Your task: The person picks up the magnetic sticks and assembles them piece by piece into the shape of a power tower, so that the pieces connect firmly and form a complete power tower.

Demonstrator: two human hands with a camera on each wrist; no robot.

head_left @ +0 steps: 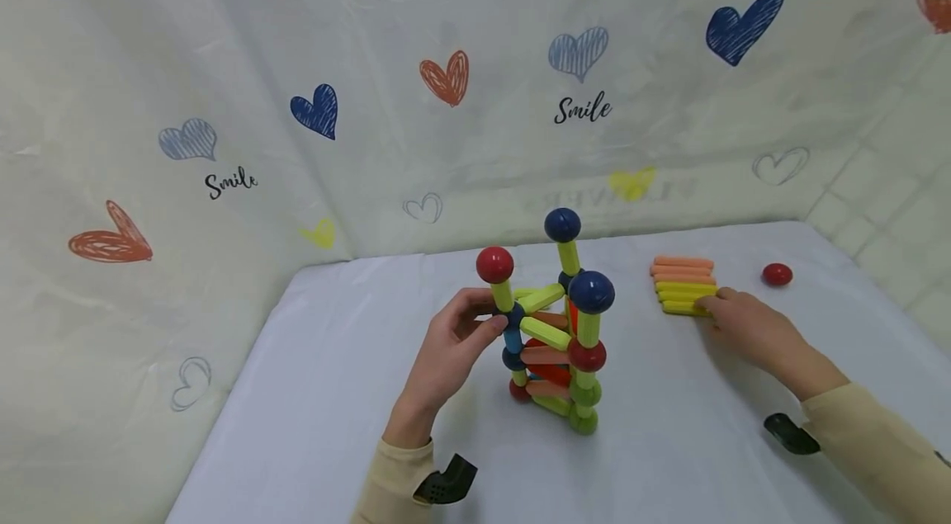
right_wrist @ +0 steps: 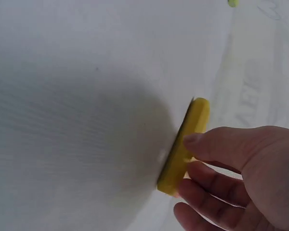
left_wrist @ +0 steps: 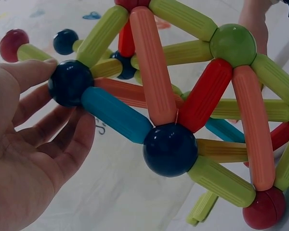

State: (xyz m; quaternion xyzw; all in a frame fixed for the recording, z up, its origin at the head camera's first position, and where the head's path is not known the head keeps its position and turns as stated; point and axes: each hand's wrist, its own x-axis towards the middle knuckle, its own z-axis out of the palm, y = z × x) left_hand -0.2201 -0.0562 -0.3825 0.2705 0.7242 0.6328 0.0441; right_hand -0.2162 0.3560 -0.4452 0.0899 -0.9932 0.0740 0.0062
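Head view: the stick-and-ball structure [head_left: 546, 333] stands right of the frame's centre, with the left hand [head_left: 453, 351] at its left side. Thumb and fingers are clamped on a dark blue ball [left_wrist: 71, 83] of it, which sits in the left of the left wrist view. At the right of the head frame, the right hand [head_left: 754, 334] pinches a yellow stick [right_wrist: 177, 161], the lowest in a row of sticks [head_left: 683, 278] lying up and left of that hand. A red ball [head_left: 777, 275] lies above the hand, apart from it.
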